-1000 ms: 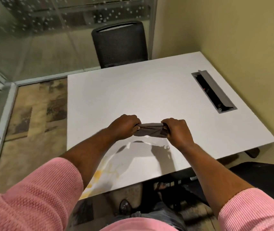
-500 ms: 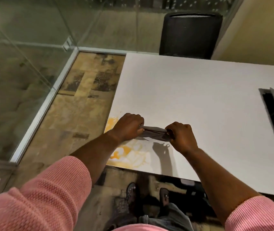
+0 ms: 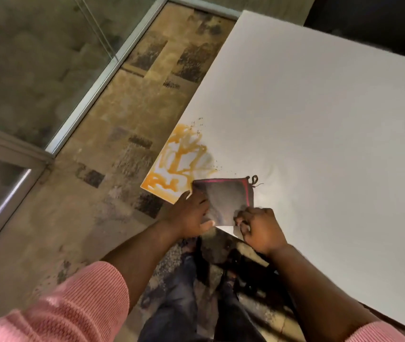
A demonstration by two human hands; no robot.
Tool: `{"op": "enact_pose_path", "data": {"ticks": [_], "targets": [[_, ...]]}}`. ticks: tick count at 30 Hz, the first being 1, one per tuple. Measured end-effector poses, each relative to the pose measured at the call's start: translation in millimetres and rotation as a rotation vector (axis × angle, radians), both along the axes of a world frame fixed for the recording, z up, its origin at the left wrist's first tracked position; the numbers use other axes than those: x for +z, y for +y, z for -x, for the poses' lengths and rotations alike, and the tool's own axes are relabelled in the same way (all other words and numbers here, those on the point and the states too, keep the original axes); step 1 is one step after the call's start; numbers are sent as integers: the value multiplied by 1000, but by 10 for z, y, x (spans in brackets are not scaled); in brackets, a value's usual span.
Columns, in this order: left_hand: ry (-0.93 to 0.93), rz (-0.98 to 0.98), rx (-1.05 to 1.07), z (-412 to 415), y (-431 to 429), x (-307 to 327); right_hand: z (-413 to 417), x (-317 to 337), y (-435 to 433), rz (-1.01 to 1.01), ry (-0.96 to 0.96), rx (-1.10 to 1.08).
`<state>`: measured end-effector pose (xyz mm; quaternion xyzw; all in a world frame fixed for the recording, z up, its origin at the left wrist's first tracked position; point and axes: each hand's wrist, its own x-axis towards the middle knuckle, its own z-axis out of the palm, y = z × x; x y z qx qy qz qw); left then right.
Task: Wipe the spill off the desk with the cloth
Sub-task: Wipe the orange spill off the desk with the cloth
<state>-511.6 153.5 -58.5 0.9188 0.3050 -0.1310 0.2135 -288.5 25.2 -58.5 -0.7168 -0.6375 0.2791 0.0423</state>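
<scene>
My left hand (image 3: 189,218) and right hand (image 3: 260,230) each pinch a near corner of the dark cloth (image 3: 223,196), flat on the desk (image 3: 320,119) beside the orange spill (image 3: 176,164). Wiping leftward could push liquid off the edge.

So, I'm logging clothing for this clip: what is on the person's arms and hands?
Both arms wear pink ribbed-knit sleeves, left sleeve and right sleeve, pushed up so the forearms are bare. The left hand and right hand are bare: no gloves.
</scene>
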Motion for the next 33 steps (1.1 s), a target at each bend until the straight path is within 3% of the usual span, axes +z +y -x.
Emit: {"op": "enact_pose_path", "data": {"ticks": [6,12,18,29,33], "targets": [[-44,-81,107,-433,-210,-396,-391,-271,-55,-251,-80,-111],[18,-119,166,-716,-387,-869,-630,-675,14,-55,-210,-44],[-68,-228,228,-606,-675,-1067,-633,-957,11,-109,-200,-48],[-101,-239,300,-871,-51,-1051,-601,-1029,-1,-147,-255,-77],[-124,-221,336,-787,-284,-1063,-605,-1009,4,-136,-245,-82]]}}
